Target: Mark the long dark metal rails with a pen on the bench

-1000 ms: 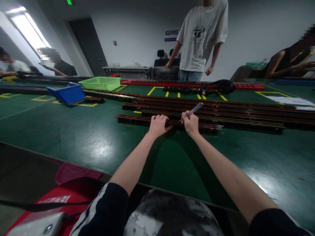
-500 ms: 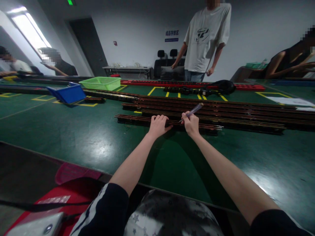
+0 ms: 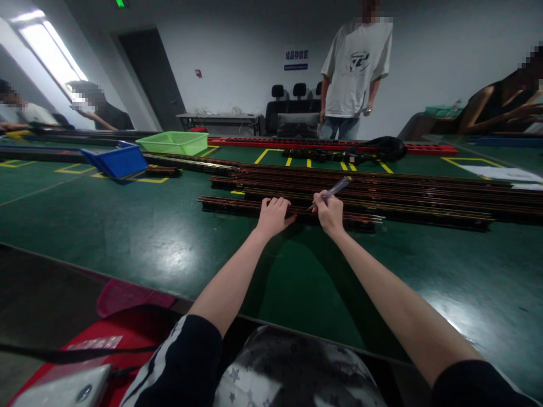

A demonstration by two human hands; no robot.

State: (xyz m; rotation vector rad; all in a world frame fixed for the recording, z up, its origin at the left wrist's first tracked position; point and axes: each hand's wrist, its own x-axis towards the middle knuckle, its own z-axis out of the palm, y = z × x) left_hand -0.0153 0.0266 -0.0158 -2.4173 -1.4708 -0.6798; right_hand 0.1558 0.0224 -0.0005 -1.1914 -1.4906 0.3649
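My left hand (image 3: 274, 216) rests over the front rail, a long dark rail with copper-coloured strips (image 3: 231, 205). Its fingers curl over the far side, and the thumb lies along the near side. In my right hand (image 3: 330, 215) is a slim screwdriver (image 3: 337, 186) with a translucent purple handle, slanting up to the right. Its thin shaft points down-left to the front rail between my hands; whether the tip touches is too small to tell. Just behind lies a bundle of similar long rails (image 3: 382, 195), running off to the right.
On the green table (image 3: 127, 226) stand a blue bin (image 3: 114, 161) and a light green basket (image 3: 173, 143). Behind the rails lie black parts (image 3: 322, 155) and a red rail (image 3: 428, 149). A person (image 3: 356, 68) stands across the table; others sit at both sides.
My hands, the screwdriver and the front rail hold nearly the same place. Across the table, the standing person has straightened and drawn an arm in from the chair.
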